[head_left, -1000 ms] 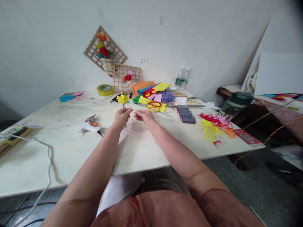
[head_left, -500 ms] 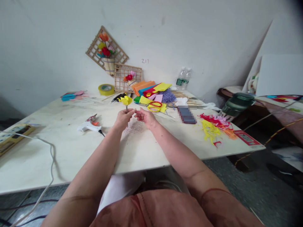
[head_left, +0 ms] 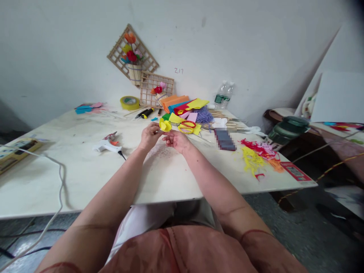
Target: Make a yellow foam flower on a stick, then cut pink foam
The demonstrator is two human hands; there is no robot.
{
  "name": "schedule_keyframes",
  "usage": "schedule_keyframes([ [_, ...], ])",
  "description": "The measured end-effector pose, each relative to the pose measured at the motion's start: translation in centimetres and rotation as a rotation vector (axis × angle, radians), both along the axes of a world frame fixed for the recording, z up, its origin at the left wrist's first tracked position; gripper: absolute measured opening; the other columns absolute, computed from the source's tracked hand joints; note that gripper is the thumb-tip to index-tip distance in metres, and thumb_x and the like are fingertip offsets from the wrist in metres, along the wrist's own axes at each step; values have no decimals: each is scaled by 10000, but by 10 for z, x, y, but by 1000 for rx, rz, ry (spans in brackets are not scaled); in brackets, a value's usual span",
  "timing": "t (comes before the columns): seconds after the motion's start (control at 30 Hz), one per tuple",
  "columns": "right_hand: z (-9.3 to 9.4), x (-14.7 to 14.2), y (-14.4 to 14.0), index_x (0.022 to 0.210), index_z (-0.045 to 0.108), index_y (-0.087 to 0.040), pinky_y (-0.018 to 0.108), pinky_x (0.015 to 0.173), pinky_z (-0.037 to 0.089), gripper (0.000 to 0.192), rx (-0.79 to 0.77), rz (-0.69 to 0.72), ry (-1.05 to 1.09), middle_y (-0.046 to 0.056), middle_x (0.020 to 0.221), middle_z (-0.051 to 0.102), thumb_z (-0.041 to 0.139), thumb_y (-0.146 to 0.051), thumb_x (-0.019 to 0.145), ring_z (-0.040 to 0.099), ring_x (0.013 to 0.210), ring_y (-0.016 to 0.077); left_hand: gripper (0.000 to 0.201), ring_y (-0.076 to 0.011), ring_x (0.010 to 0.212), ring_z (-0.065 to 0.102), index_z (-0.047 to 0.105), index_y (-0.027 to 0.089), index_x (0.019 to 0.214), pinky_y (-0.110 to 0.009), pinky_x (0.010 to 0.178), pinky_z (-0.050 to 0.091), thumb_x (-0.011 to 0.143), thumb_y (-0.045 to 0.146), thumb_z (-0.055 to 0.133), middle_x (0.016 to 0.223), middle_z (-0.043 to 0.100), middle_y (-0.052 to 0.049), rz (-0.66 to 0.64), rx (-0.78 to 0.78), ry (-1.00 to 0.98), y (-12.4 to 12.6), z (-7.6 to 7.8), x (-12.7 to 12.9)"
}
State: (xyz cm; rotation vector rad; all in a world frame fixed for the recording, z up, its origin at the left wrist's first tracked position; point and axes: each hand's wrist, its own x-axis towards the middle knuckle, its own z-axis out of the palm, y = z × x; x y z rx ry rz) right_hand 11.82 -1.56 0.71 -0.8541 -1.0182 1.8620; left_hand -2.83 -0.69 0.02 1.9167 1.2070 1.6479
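White wall stood behind a pale table (head_left: 71, 182) that filled most of the view, its far edge crowded with craft goods. Against the wall leaned two wooden lattice frames (head_left: 132, 57) carrying little pots of paper flowers. Below them lay a heap of coloured foam sheets (head_left: 184, 107), a roll of yellow tape (head_left: 129, 102) and red-and-yellow scissors (head_left: 186, 127). Red and yellow paper scraps (head_left: 256, 153) were scattered toward the right edge. A white glue gun (head_left: 105, 145) lay left of the hands, its cable trailing off.

Both bare forearms reached forward over the table's middle. The left hand (head_left: 149, 136) had its fingers pinched around the small yellow paper flower (head_left: 165, 125), held just above the tabletop. The right hand (head_left: 176, 140) sat just beside it, fingers curled narrow, fingertips close to the flower; whether they touched it I could not tell.
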Motion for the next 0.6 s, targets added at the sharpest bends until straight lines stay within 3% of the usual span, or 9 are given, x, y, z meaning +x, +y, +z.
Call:
schedule_keyframes([
  [0.17, 4, 2, -3, 863, 621, -111, 192, 474, 402, 360, -55, 118, 143, 52, 649, 646, 401, -394, 884, 477, 470, 78, 185, -109, 602, 424, 548, 166, 507, -241, 567, 327, 616, 270, 655, 662, 497, -6, 86, -40, -131, 3, -6, 2],
  [0.33, 1, -1, -5, 924, 618, -118, 201, 462, 411, 394, -55, 144, 184, 71, 724, 677, 366, -419, 889, 501, 514, 103, 193, -116, 662, 497, 551, 154, 572, -233, 599, 371, 621, 306, 660, 691, 545, -16, -5, -110, -408, 4, -9, 8],
  [0.47, -3, -6, -11, 971, 616, -115, 206, 473, 433, 427, -52, 225, 204, 76, 747, 683, 317, -412, 906, 519, 527, 106, 242, -82, 526, 430, 538, 148, 648, -209, 469, 317, 611, 342, 678, 606, 515, 2, 15, -246, -559, -1, -3, 10],
  [0.6, -6, -8, -14, 1023, 591, -132, 211, 494, 461, 383, -21, 278, 215, 66, 759, 684, 333, -391, 905, 541, 539, 103, 271, -52, 398, 315, 509, 151, 671, -187, 378, 217, 706, 405, 598, 462, 375, 52, 11, -358, -590, -5, 4, 7],
])
